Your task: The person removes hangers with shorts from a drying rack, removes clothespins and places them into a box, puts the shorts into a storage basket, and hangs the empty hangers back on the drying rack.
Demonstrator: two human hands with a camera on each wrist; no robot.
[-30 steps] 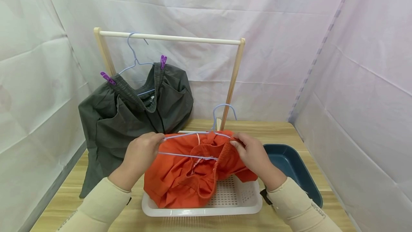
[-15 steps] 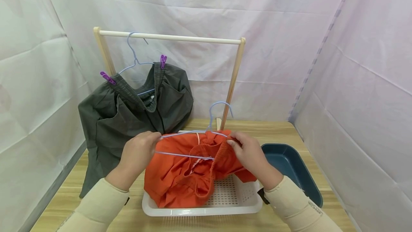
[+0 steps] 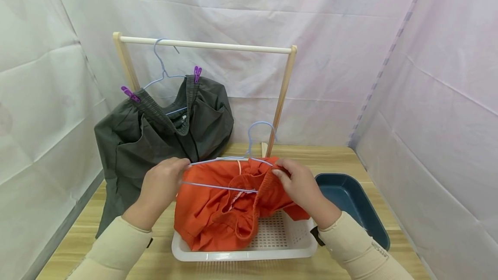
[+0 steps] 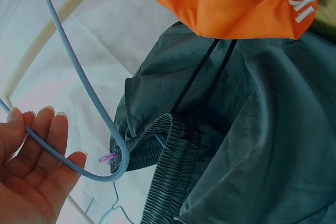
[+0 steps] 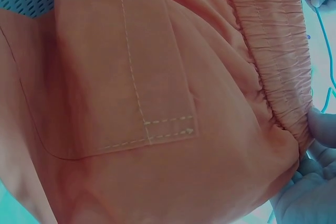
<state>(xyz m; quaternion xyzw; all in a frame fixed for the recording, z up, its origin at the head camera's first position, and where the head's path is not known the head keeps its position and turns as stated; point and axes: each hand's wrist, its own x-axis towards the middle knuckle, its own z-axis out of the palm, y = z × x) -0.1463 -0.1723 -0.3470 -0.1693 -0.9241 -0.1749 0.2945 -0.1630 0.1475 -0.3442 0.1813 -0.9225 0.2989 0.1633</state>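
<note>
My left hand (image 3: 163,187) pinches the left end of a light blue wire hanger (image 3: 218,186) between thumb and fingers; the left wrist view shows the hanger's rounded corner (image 4: 119,161) bare of cloth. At the other end my right hand (image 3: 302,185) pinches the gathered waistband (image 5: 275,51) of orange shorts (image 3: 210,224), thumb on top. The hanger's right end is hidden inside that waistband. Its hook (image 3: 249,131) points up and away. Most of the shorts droop over a white perforated basket (image 3: 243,256), their waist opening partly facing me.
Behind stands a wooden rack with a white rail (image 3: 233,47). Dark grey shorts (image 3: 128,154) hang from it on another blue hanger (image 3: 159,57), held by purple clips (image 3: 197,74). A dark blue tray (image 3: 383,226) sits at right, partly behind my right forearm. White cloth walls surround the table.
My left hand has moved a little left and the hanger has slid left with it, hook included. My right hand shifted slightly left; the orange shorts stayed nearly in place.
</note>
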